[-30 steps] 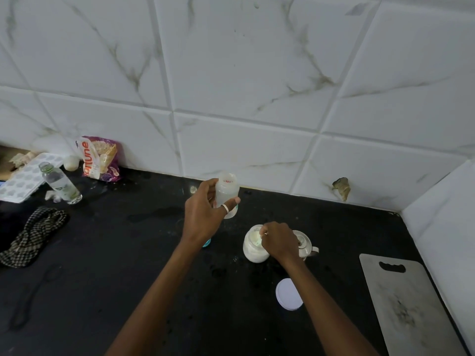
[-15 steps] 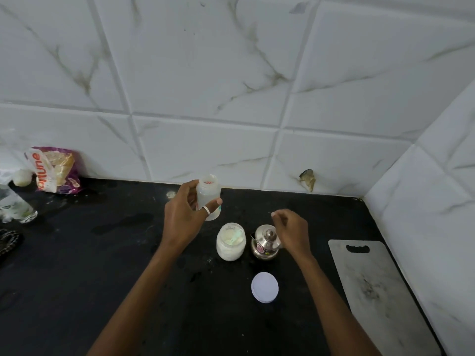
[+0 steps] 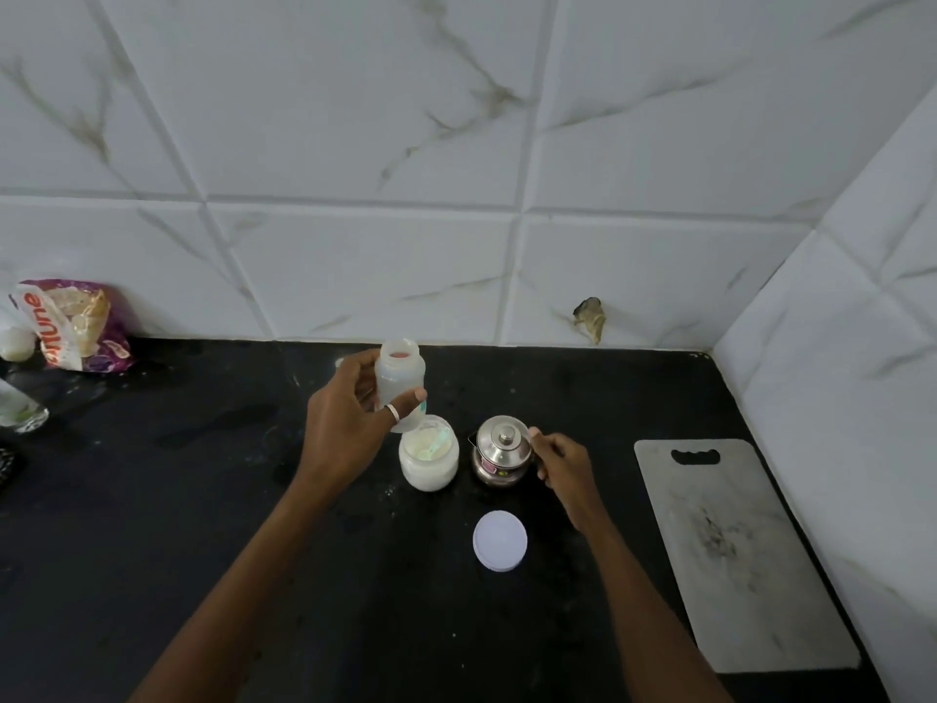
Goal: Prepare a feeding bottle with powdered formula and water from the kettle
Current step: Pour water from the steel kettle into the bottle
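Powder work looks finished from where I sit: a second ago my right hand (image 3: 563, 461) was down in the mouth of the formula jar (image 3: 429, 458), half a second ago it hung loose in the air above the kettle (image 3: 503, 453), and now it has come down against the kettle's right side, fingers curled in at the handle. The handle itself is hidden behind the knuckles, so I cannot tell whether the grip has truly closed on it or is only touching. The kettle, a small steel one with its knobbed lid on, stands on the black counter (image 3: 203, 525) just beside the jar, and it has not left the surface. My left hand (image 3: 350, 423) has kept the feeding bottle (image 3: 400, 380) clasped upright above the counter, just behind and above the jar, its mouth open with no teat on it. The jar remains uncapped, a pale scoop lying in the powder, and its white lid (image 3: 500, 540) rests flat in front, nearer me. I read this as the switch from scooping to pouring; the next move would need the spout brought over that narrow bottle mouth, and a small opening held in the air leaves little room for a wandering stream.
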`<state>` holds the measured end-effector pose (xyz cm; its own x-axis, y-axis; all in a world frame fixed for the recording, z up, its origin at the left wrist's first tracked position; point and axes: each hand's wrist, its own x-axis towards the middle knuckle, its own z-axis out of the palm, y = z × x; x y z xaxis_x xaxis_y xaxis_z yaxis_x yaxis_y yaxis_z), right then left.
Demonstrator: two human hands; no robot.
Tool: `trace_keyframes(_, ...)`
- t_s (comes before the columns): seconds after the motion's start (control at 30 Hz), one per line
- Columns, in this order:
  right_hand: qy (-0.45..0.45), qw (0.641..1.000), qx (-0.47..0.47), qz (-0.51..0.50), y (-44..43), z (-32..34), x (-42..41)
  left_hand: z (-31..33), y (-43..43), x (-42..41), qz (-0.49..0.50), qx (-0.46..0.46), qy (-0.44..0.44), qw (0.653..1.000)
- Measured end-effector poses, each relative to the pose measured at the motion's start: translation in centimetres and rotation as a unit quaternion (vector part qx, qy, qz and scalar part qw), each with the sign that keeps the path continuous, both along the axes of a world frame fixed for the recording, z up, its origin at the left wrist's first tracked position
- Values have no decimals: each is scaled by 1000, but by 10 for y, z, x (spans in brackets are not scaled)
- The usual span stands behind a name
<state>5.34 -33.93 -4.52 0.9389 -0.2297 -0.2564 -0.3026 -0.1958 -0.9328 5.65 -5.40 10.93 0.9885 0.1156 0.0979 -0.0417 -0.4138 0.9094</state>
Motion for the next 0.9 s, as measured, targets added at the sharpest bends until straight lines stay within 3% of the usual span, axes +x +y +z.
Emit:
trace_keyframes(0.4,53,984,170,-26,3,-16,13,-13,-3,-21,43,18,29,998)
trace_keyframes(0.9,31,971,235,-26,18,31,10,-5,-2,-35,72,-18,14,997)
